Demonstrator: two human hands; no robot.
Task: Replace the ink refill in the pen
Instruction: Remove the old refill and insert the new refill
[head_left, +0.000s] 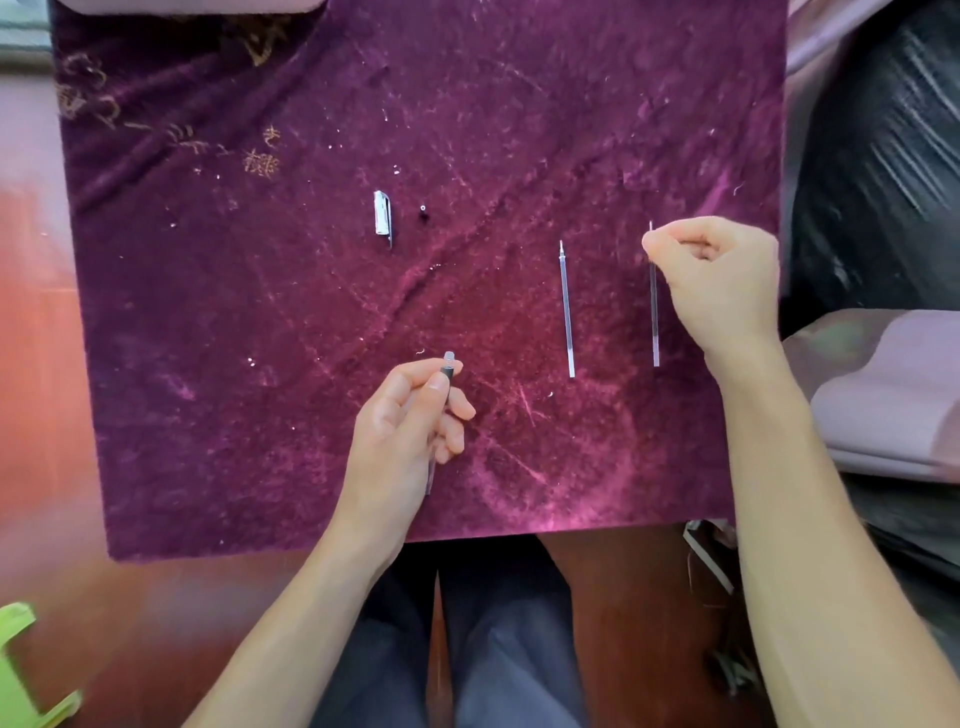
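My left hand (410, 421) is closed around the pen barrel (447, 370), whose grey grip and open end stick up past my thumb. My right hand (717, 275) pinches the tip end of a thin ink refill (654, 312) that lies on the purple cloth (260, 338) at the right. A second ink refill (566, 309) lies alone to the left of it, tip pointing away from me. The pen cap (383, 218) with its metal clip and a small dark pen tip piece (423, 209) rest further back near the cloth's middle.
The cloth covers a small table with a reddish floor to the left. A black plastic-wrapped object (883, 156) and a pale cushion (883, 389) stand at the right. A green plastic item (21, 670) sits at the bottom left. My legs are below the table edge.
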